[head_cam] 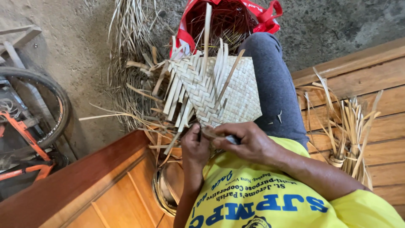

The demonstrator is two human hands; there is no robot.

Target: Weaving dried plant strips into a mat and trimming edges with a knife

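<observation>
A half-woven panel of pale palm strips (230, 90) rests on my knee in grey trousers (276, 84), with loose strip ends sticking up and out to the left. My left hand (195, 147) pinches the panel's lower corner. My right hand (247, 141) is closed beside it on a thin palm strip (209, 134) at that same corner. A small dark grey object shows under its fingers, and I cannot tell what it is.
A red bag (265, 19) full of strips stands beyond the panel. Dried leaves (128, 63) lie heaped on the ground. A bundle of cut strips (352, 135) lies on the wooden bench (379, 84) at right. A bicycle wheel (59, 101) is at left, a coiled band (162, 192) by my waist.
</observation>
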